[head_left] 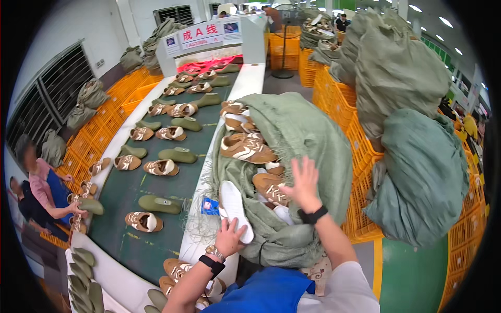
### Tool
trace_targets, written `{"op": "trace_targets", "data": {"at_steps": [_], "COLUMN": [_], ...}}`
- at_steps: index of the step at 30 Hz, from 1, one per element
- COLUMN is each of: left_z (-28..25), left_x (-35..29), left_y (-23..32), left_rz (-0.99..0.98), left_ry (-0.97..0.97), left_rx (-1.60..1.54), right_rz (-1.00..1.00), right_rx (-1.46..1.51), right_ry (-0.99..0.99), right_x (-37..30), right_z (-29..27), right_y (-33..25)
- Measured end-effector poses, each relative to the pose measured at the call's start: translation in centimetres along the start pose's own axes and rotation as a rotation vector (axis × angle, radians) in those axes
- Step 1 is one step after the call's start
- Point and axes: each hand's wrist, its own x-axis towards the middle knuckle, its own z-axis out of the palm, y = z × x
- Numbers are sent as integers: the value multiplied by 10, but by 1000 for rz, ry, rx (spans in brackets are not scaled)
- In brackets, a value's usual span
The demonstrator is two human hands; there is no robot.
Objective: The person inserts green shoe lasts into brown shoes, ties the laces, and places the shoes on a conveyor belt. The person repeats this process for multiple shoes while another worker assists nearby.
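A green woven sack (308,135) lies open in front of me, full of brown sneakers with white stripes and laces. My left hand (229,240) grips the lower end of a sneaker (233,206) at the sack's left edge, its white sole turned up. Fingers spread, my right hand (303,185) hovers at the sack's mouth beside a brown sneaker (269,188). Another brown sneaker (248,148) rests on its side higher in the opening. Whether the right fingertips touch anything is hard to tell.
Left of the sack runs a dark green conveyor (112,201) with sneakers and olive shoe lasts (159,204) in rows. Two people work at its far left side; one hand holds a last (91,206). Orange crates (360,193) and stuffed sacks (422,177) stand to my right.
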Motion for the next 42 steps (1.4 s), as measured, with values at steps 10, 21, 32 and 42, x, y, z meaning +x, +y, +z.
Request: {"op": "trace_targets", "data": {"at_steps": [10, 21, 32, 42], "left_z": [-19, -133, -187, -167], "left_x": [-1, -107, -115, -95], "left_y": [-28, -140, -195, -174], "left_rz": [-50, -632, -699, -826], "left_ry": [26, 397, 684, 551], "left_rx": [-504, -1496, -1230, -1362], "right_rz": [237, -1001, 486, 1030], "right_rx": [1228, 2005, 1294, 558], "right_ry": [-367, -1774, 87, 327], "right_x": [25, -114, -61, 66], "right_z": [-1, -109, -131, 23], "right_y": [-59, -285, 48, 192]}}
